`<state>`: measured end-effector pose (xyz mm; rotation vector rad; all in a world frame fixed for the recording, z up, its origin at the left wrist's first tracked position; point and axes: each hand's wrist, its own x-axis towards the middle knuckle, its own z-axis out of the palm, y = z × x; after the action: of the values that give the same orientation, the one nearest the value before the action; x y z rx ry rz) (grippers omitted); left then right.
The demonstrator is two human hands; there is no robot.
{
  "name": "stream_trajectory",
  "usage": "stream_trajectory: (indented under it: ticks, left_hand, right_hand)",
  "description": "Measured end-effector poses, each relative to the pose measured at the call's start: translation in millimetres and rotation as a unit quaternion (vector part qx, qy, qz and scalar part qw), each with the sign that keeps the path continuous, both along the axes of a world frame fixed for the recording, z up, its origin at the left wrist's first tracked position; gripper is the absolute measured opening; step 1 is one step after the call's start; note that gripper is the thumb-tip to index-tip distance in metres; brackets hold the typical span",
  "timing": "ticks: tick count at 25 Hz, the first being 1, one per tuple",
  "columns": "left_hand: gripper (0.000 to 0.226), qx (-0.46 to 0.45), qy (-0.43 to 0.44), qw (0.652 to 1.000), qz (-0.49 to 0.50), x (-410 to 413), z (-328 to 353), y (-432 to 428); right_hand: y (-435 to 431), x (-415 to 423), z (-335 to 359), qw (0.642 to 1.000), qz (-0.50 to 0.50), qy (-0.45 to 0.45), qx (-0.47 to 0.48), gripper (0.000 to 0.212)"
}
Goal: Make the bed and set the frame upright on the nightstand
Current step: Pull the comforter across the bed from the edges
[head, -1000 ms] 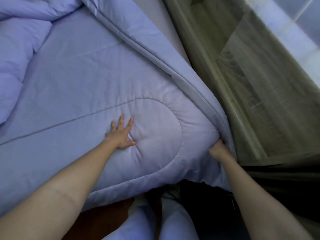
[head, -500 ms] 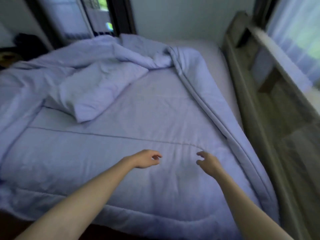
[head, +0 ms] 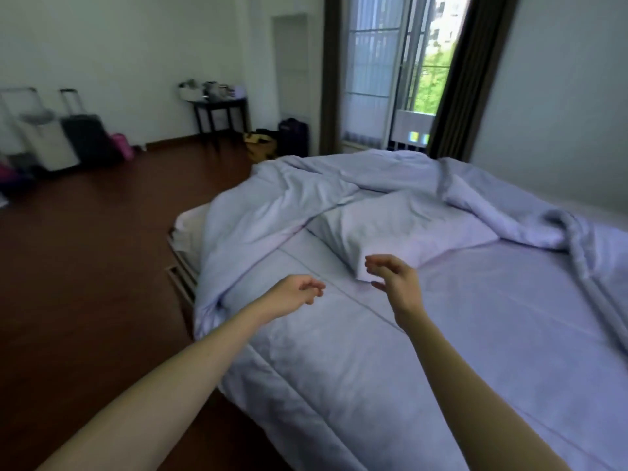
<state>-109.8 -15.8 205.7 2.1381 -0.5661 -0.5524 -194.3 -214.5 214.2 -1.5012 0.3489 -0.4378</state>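
Left hand (head: 299, 294) over comforter (head: 475, 317) — fingers loosely curled, holding nothing. Right hand (head: 399, 287) near pillow (head: 401, 232) — fingers relaxed, apparently slightly spread.

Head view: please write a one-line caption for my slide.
The left hand and right hand hover empty over the lilac quilt, bunched around a pillow.

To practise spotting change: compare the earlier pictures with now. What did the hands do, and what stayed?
The left hand lifted off the comforter it pressed; the right hand let go of the comforter's corner. Both now hover above it, empty. The comforter stays bunched at the far side, the pillow where it lay.
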Motion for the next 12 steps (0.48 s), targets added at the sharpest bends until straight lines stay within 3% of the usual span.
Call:
stream_trajectory:
  ticks: [3,7,12]
  left_hand:
    - [0.022,0.014,-0.028,0.997,0.075,57,2,74]
    - [0.021,0.046,-0.055,0.987,0.145,120,-4,147]
    - [0.026,0.086,-0.065,0.990,0.088,187,0,155]
  right_hand:
    - [60,60,1,0.996,0.004,-0.008,0.094,0.024]
    - [111,119,-10,0.991,0.005,0.008,0.132,0.023]
    - [128,197,-24,0.991,0.011,0.034,0.127,0.015]
